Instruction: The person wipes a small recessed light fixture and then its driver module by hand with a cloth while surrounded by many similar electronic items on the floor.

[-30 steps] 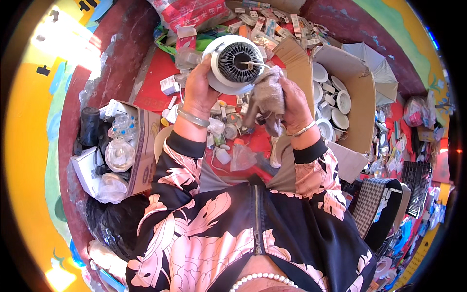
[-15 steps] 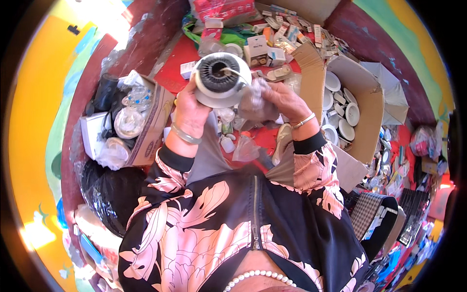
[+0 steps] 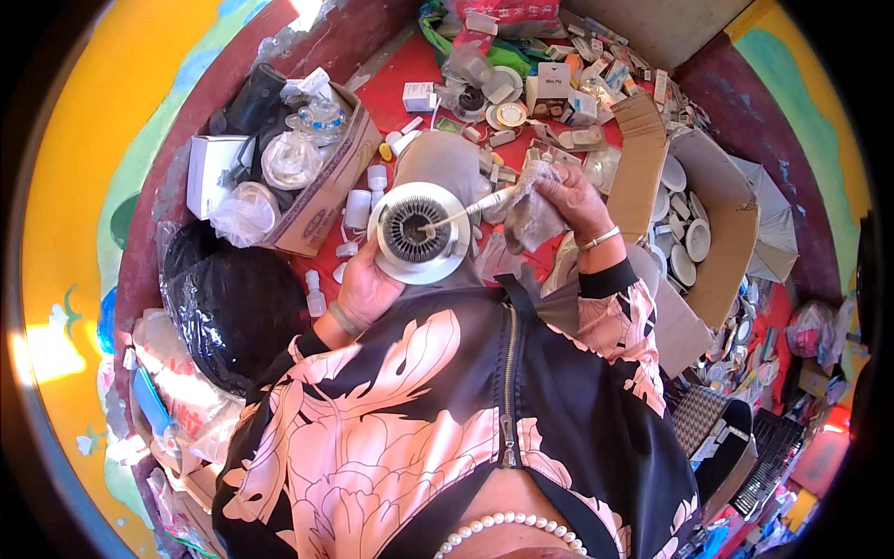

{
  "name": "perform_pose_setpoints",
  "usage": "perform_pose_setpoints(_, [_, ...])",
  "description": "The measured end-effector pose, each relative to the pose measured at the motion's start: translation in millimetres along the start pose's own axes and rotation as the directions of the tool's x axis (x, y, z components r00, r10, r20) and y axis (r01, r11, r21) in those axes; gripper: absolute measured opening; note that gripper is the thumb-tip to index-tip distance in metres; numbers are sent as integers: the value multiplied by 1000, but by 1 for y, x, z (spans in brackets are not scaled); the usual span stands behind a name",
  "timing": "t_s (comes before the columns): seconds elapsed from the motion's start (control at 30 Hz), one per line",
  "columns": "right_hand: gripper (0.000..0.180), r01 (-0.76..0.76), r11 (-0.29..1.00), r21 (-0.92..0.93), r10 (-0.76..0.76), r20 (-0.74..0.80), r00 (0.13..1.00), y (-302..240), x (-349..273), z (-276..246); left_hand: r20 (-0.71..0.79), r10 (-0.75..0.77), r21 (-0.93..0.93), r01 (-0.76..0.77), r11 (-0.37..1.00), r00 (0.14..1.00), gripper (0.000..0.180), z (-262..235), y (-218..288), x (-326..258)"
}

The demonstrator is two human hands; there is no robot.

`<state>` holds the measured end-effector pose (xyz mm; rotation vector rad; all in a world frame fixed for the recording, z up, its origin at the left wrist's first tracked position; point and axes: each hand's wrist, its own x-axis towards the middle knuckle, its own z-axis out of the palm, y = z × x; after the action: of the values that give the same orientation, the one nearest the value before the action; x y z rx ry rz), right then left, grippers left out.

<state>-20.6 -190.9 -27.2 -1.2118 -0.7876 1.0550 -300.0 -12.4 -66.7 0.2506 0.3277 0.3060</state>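
Note:
Tilted in front of me is a round recessed downlight with a white rim and a ring of dark heat-sink fins. My left hand grips it by the lower left of its rim. A whitish cable rises from the middle of the fins and runs right to a grey rag. My right hand pinches that rag, which hangs from the fingers, apart from the rim. Whether the cable's end is held within the rag is hidden.
At left stands a carton of wrapped goods, with a black plastic bag below it. Another carton, at right, holds white round fittings. Small boxes and lamp parts litter the red cloth beyond my hands.
The downlight has come lower and closer to my body. The rag has moved away from its rim to the right, and the cable now stretches straight toward the rag.

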Motion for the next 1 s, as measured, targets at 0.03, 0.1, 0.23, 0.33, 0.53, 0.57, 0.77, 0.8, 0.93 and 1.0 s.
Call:
perform_pose_setpoints(0.03, [21,-37,999,22,36,29,999,4,-3,6,30,-43,5,42,999,999,39,-7,1,-9])
perform_pose_setpoints(0.1, [26,22,994,-107,-11,104,994,3,-7,20,-17,-160,-33,160,987,987,39,-12,5,-25])
perform_pose_setpoints(0.23, [28,18,991,-134,23,298,954,-10,-19,38,-140,-182,209,209,955,973,39,-2,12,-47])
perform_pose_setpoints(0.33, [26,12,980,-199,36,239,970,-10,-34,44,-246,-115,506,229,832,962,34,2,33,-57])
perform_pose_setpoints(0.53, [27,-96,955,-281,74,-88,993,6,-57,47,409,210,913,-399,-92,888,23,39,37,-19])
perform_pose_setpoints(0.57, [28,-97,966,-240,77,-90,993,5,-58,50,383,83,922,-375,-93,920,24,54,32,-15])
perform_pose_setpoints(0.77, [31,-37,981,-193,11,-132,991,4,-58,56,362,-445,796,-520,-308,819,24,103,-19,38])
perform_pose_setpoints(0.8, [31,-35,987,-154,-2,-230,973,8,-61,52,291,-453,891,-411,-192,843,23,99,-24,45])
perform_pose_setpoints(0.93, [32,163,977,135,-61,-560,826,24,-74,28,299,-431,948,-316,34,851,19,99,-25,51])
perform_pose_setpoints(1.0, [36,359,865,350,-5,-710,704,20,-83,20,214,-438,977,-192,94,873,19,99,-23,50])
